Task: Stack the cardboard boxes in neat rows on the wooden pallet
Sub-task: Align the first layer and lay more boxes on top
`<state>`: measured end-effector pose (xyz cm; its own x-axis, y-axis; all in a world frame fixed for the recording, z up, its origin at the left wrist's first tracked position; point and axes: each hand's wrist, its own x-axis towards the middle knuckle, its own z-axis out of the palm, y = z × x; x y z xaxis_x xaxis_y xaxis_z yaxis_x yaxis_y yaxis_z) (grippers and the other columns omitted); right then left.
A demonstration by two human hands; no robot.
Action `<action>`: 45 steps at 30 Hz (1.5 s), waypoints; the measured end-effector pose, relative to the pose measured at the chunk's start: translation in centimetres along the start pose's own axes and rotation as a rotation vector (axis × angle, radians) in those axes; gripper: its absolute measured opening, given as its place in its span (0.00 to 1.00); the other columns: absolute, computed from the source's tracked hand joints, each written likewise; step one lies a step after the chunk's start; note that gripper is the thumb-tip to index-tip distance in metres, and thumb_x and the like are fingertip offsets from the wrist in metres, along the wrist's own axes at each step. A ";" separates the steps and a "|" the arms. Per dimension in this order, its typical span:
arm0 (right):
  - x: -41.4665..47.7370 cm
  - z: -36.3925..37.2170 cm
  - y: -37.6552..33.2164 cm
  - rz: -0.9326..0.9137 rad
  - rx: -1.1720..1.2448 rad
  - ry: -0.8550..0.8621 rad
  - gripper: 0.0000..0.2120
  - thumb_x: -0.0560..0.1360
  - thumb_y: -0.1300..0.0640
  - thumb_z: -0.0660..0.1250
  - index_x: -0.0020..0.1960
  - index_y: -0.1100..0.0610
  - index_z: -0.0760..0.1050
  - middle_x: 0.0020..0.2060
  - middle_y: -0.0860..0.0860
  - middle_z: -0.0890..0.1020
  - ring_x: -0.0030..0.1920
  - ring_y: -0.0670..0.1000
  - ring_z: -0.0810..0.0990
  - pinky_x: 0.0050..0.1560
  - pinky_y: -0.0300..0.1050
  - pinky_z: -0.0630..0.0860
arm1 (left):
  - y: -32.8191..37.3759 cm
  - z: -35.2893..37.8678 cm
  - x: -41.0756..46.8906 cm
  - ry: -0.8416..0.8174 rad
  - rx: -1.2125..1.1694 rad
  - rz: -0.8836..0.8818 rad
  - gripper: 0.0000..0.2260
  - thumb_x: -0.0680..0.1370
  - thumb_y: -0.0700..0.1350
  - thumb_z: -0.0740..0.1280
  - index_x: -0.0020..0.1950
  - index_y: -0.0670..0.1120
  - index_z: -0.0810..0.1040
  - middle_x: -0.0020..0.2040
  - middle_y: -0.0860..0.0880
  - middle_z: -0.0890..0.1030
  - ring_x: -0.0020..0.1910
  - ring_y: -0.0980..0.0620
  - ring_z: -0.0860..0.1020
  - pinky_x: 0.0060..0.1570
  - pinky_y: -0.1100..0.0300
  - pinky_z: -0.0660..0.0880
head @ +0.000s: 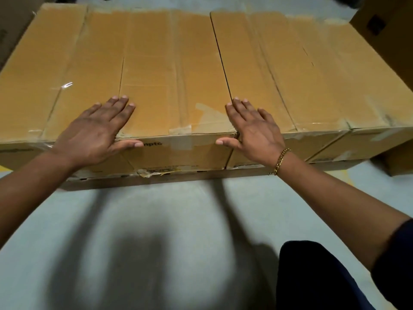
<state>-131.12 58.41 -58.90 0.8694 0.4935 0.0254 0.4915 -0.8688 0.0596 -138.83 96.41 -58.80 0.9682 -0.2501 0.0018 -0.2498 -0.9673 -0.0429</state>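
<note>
Two hands (pixel 176 136) flat on taped boxes (pixel 174 70); grey concrete floor (pixel 156 242).

— What's the floor like?
— A smooth pale grey-green concrete floor (pixel 156 242), with soft dark shadows (pixel 138 249) across the near middle.
— Any markings?
— A faint yellow painted mark (pixel 355 175) at the right, another at the left edge.

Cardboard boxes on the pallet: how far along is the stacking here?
Done: several long cardboard boxes lie side by side in a row. In hand: the left hand and right hand rest flat on the middle box, thumbs over its front edge. Left: further layers, perhaps; another box stands nearby.
</note>
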 end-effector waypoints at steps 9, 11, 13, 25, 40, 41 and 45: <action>-0.1 -0.1 -0.1 -0.002 0.000 -0.051 0.47 0.75 0.24 0.44 0.83 0.53 0.48 0.83 0.52 0.50 0.82 0.55 0.49 0.78 0.60 0.55 | 0.4 -0.8 -0.2 -0.095 -0.013 -0.026 0.47 0.76 0.78 0.40 0.85 0.47 0.48 0.84 0.46 0.48 0.83 0.48 0.49 0.80 0.45 0.52; 0.0 -0.3 0.1 -0.002 0.008 -0.097 0.46 0.76 0.25 0.45 0.83 0.54 0.46 0.83 0.53 0.49 0.82 0.55 0.47 0.78 0.60 0.53 | 1.1 -1.3 -0.2 -0.151 -0.017 -0.060 0.46 0.75 0.77 0.37 0.85 0.48 0.44 0.84 0.46 0.44 0.83 0.49 0.45 0.81 0.46 0.49; 0.0 -0.9 0.3 -0.020 0.038 -0.174 0.46 0.77 0.26 0.46 0.83 0.55 0.43 0.83 0.53 0.45 0.82 0.55 0.44 0.79 0.61 0.50 | 2.4 -2.3 -0.5 -0.242 -0.026 -0.109 0.47 0.73 0.78 0.33 0.84 0.50 0.39 0.84 0.47 0.39 0.83 0.50 0.41 0.81 0.47 0.47; -5.1 -19.3 7.3 -0.033 0.345 -0.384 0.42 0.79 0.28 0.44 0.83 0.52 0.41 0.83 0.48 0.43 0.82 0.51 0.43 0.80 0.57 0.44 | 17.2 -22.8 -1.0 -0.286 -0.318 -0.384 0.48 0.70 0.77 0.38 0.85 0.52 0.44 0.85 0.51 0.44 0.84 0.50 0.44 0.80 0.44 0.46; -24.9 -53.6 27.2 0.146 0.645 -0.479 0.36 0.81 0.31 0.49 0.83 0.47 0.51 0.82 0.45 0.54 0.81 0.48 0.53 0.79 0.56 0.51 | 39.1 -55.7 0.2 -0.257 -0.545 -0.449 0.51 0.69 0.80 0.43 0.85 0.50 0.54 0.84 0.47 0.55 0.83 0.46 0.53 0.79 0.41 0.53; -25.1 -55.0 28.7 0.162 0.645 -0.477 0.35 0.81 0.31 0.50 0.83 0.47 0.51 0.82 0.45 0.54 0.81 0.49 0.54 0.78 0.56 0.52 | 40.0 -57.2 1.0 -0.231 -0.557 -0.448 0.50 0.71 0.80 0.44 0.84 0.50 0.55 0.84 0.47 0.57 0.83 0.46 0.54 0.79 0.40 0.55; -23.9 -58.9 33.7 0.230 0.663 -0.428 0.33 0.83 0.34 0.52 0.83 0.48 0.54 0.81 0.47 0.58 0.80 0.50 0.57 0.76 0.53 0.54 | 42.7 -61.0 5.5 -0.177 -0.583 -0.422 0.47 0.73 0.78 0.46 0.83 0.50 0.58 0.82 0.47 0.62 0.81 0.45 0.60 0.77 0.40 0.59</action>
<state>-138.32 19.63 1.29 0.8309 0.3588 -0.4253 0.1105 -0.8555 -0.5058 -144.89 51.25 0.29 0.9586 0.1109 -0.2623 0.2260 -0.8567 0.4637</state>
